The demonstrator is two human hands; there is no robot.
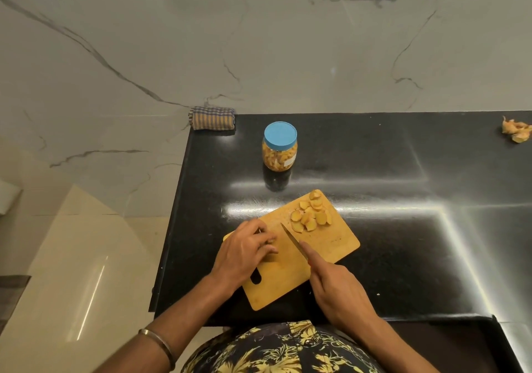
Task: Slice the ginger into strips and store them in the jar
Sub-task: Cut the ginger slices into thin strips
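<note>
Folded striped cloth (212, 117) at the far left corner of the black surface (388, 171). Left hand (244, 254) down on the wooden cutting board (331, 246), fingers curled; whether gripping anything, cannot tell. Blue-lidded jar (279, 146) beyond the board, closed, filled with yellow strips. Knife (293, 241) gripped in the right hand (336, 289), forefinger along the blade. Ginger slices (311, 214) piled on the board's far end. Peel scraps (516, 132) far right.
</note>
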